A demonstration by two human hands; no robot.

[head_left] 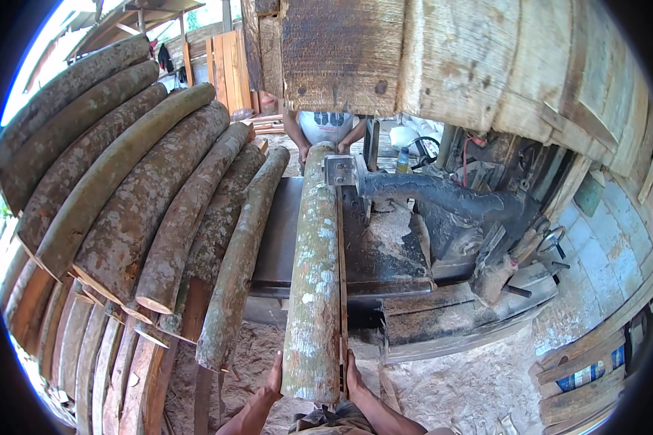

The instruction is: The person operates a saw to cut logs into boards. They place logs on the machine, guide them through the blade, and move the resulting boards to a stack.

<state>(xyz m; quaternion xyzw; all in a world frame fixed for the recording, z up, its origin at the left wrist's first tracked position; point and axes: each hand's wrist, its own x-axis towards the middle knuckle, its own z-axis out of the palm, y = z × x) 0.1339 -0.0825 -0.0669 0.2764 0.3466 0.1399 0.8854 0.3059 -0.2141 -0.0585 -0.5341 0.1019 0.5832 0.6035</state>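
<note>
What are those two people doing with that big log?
One person has their left hand and right hand on either side of the log at its near end. Another person is at its far end. The log lies over a dark table, with a machine's thick dark arm reaching in from the right. More logs are piled on the left.

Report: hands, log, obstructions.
Left hand and right hand flank log at near end. Near end overhangs dark table. Metal bracket overlaps log's far part in view.

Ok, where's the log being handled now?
Head view, centre: the log runs across the dark table, its near end between left hand and right hand.
</note>
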